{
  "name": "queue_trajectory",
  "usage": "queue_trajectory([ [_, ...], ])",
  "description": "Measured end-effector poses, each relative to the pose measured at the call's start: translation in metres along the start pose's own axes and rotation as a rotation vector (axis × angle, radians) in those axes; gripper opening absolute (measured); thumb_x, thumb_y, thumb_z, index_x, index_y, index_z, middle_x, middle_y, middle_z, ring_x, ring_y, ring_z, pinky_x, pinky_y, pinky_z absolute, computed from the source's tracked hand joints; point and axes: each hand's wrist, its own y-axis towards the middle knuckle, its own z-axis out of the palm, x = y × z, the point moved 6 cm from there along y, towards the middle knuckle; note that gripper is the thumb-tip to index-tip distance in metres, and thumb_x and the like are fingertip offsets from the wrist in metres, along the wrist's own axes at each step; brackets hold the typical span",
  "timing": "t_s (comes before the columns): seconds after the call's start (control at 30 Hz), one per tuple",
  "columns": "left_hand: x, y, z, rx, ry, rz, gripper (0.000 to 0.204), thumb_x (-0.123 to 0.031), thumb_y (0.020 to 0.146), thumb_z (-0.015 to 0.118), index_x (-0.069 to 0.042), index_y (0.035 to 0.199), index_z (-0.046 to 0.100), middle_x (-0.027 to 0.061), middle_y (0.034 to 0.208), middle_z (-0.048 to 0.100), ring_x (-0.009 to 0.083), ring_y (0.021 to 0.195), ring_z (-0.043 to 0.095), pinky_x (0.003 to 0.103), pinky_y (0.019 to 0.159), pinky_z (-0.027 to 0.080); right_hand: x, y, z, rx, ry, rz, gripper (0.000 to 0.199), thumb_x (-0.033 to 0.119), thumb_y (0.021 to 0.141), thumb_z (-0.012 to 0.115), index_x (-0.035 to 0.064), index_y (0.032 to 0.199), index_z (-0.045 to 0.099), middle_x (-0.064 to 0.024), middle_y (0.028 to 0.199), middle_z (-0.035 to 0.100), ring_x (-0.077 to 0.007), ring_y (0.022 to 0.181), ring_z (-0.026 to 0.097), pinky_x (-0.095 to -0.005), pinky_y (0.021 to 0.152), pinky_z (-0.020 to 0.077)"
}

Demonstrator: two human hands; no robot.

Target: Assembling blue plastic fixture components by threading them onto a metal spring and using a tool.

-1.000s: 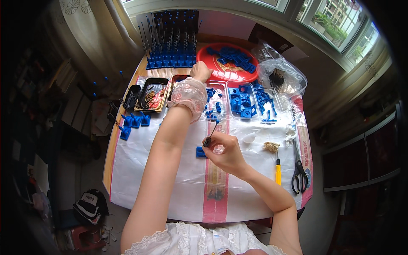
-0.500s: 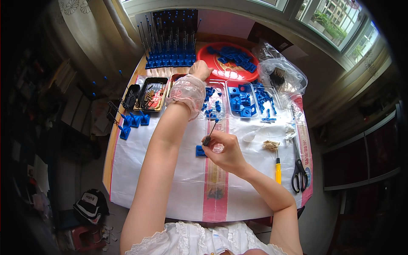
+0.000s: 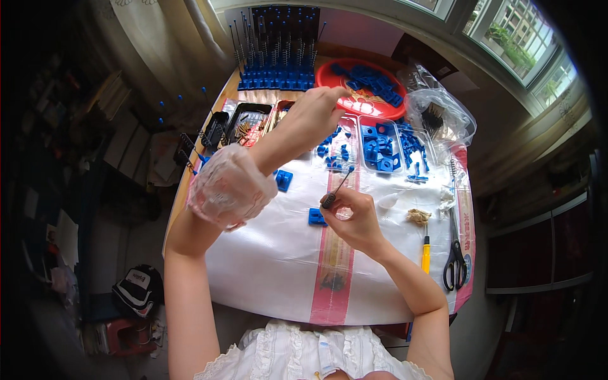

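In my right hand (image 3: pixel 356 218), thumb and fingers pinch a dark coil spring (image 3: pixel 329 201). A thin rod (image 3: pixel 342 181) with a blue tip slants up out of it. Just left of those fingertips, a blue plastic base piece (image 3: pixel 316 217) lies on the white sheet. My left hand (image 3: pixel 310 117) is raised over the parts trays, close to the red plate (image 3: pixel 326 76). Its fingers point right and look bent together; whatever they hold, if anything, is hidden. Below my left wrist sits a second blue base piece (image 3: pixel 284 180), partly covered by the frilled cuff (image 3: pixel 233 187).
Rows of blue stands with springs and rods (image 3: pixel 275 79) fill the back left. Clear trays hold blue square pieces (image 3: pixel 380 149) and small blue parts (image 3: pixel 415 152). A black tray (image 3: pixel 250 123) contains brass-coloured pieces. Scissors (image 3: pixel 455 266) and a yellow-handled tool (image 3: pixel 425 253) lie right.
My left hand has lifted and come nearer, its forearm swinging left. The right hand keeps its pinch on the spring. The whole view has shifted, so the table appears farther right.
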Motion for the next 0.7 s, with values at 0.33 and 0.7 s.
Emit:
queue_trajectory([
  [0.33, -0.027, -0.176, -0.006, 0.29, -0.501, -0.375, 0.036, -0.002, 0.097, 0.069, -0.008, 0.133, 0.07, 0.0081, 0.116, 0.075, 0.0135, 0.093, 0.07, 0.028, 0.074, 0.056, 0.003, 0.003, 0.004, -0.013, -0.002, -0.003, 0.008, -0.002, 0.083, 0.076, -0.0041, 0.09, 0.071, -0.0109, 0.082, 0.074, -0.0166, 0.076, 0.075, -0.0297, 0.072, 0.0591],
  [0.7, -0.037, -0.186, 0.021, 0.189, -0.773, -0.539, 0.047, -0.01, 0.106, 0.064, -0.005, 0.151, 0.051, 0.0146, 0.129, 0.071, 0.0155, 0.109, 0.07, 0.028, 0.086, 0.056, 0.0, 0.002, 0.005, -0.003, 0.004, -0.002, 0.009, -0.002, 0.083, 0.076, -0.0039, 0.091, 0.071, -0.0106, 0.082, 0.074, -0.0165, 0.076, 0.075, -0.0293, 0.072, 0.0591],
])
